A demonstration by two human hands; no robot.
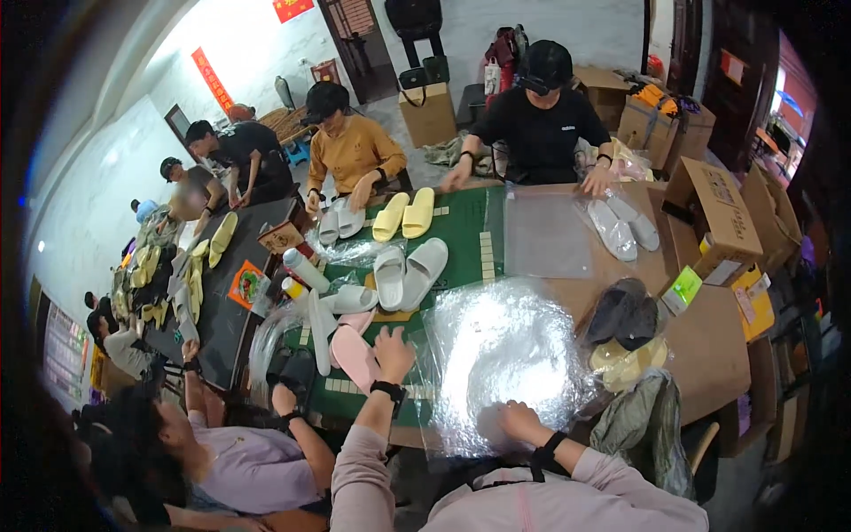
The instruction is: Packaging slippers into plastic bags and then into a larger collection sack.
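Pink slippers (355,362) bare beside clear plastic (496,341), not wrapped yet. Left hand (394,356): fingers half-curled at slippers; right hand (521,423): fingers bent on plastic. Can't tell either grip.

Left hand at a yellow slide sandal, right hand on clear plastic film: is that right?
The colour is wrong: the head view shows the left hand at a pink slide sandal. The right hand is on clear plastic film.

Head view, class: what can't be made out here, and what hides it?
All in the head view:
- Beneath the clear plastic: washed out by glare.
- Right hand's grip: obscured by glare and the hand itself.
- Left hand's contact with the front pink slipper: hidden behind the hand.
- Far-left yellow slippers' count: too small, overlapping.
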